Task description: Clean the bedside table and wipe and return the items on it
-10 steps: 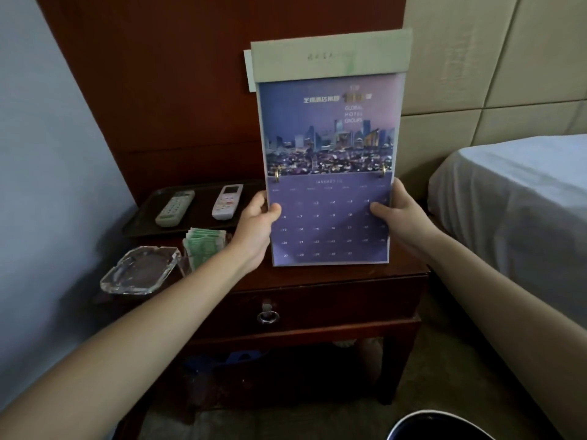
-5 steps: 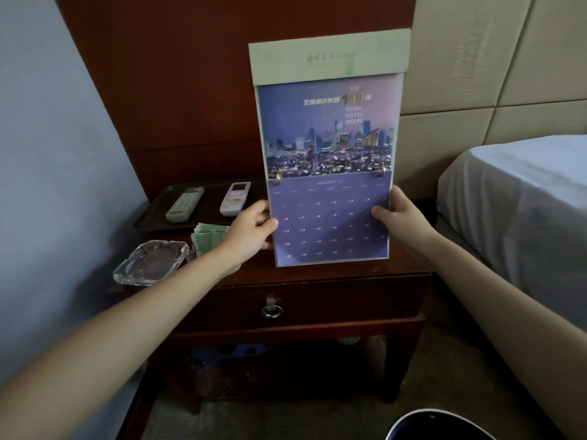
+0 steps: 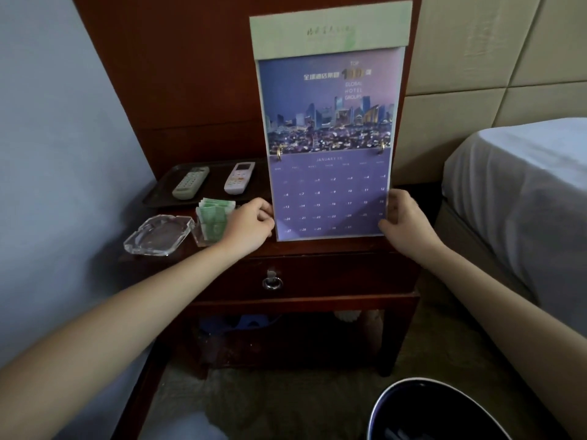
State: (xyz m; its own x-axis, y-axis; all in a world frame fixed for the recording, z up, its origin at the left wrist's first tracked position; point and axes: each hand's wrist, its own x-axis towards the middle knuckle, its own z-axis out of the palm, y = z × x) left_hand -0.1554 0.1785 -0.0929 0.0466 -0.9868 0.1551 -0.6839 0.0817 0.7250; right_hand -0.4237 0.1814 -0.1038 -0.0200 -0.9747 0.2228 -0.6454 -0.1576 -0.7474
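Dim room, soft light from upper right; wide-angle edge distortion, slight blur.

Purple calendar point(image 3: 330, 192) with white date numbers, a blue night skyline across its upper half, a pale green strip on top. Red-brown wooden table point(image 3: 333, 274). Green-and-white packets point(image 3: 214, 217). Pale blue wall point(image 3: 63, 122), beige panels point(image 3: 508, 58).

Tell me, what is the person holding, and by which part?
A purple wall calendar: the left hand grips its lower left edge, the right hand its lower right edge.
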